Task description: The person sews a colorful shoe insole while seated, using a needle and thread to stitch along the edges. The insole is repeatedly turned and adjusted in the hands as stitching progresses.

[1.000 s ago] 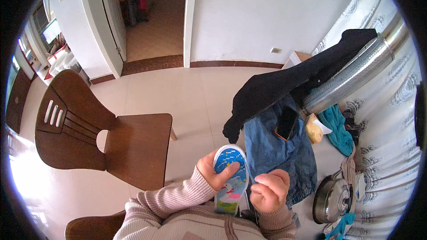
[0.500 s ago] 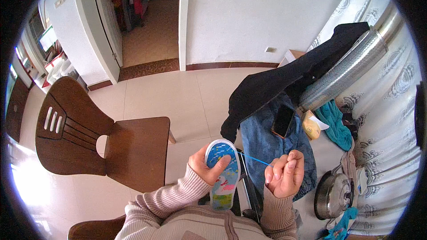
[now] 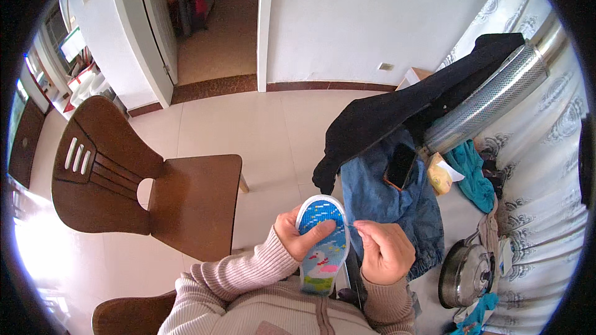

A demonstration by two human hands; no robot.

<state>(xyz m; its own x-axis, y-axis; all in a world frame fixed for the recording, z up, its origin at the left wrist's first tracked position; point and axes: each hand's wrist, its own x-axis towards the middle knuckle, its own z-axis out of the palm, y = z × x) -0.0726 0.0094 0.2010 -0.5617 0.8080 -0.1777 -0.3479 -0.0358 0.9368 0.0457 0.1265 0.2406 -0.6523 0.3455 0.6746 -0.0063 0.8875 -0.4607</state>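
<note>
Partly hidden: insole (image 3: 321,255) in left hand (image 3: 295,236) | faint: thread (image 3: 351,224) in right hand (image 3: 386,253)

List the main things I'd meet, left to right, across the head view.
Brown wooden chair with a slotted back → blue, patterned, elongated insole with a white rim → bare right hand → round, shiny metal pot → white fabric curtain with grey motifs.

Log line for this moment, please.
left hand: holding embroidered insole | right hand: pinched beside its edge | phone: on blue cloth

Underside of the insole (image 3: 325,255) hidden
</note>
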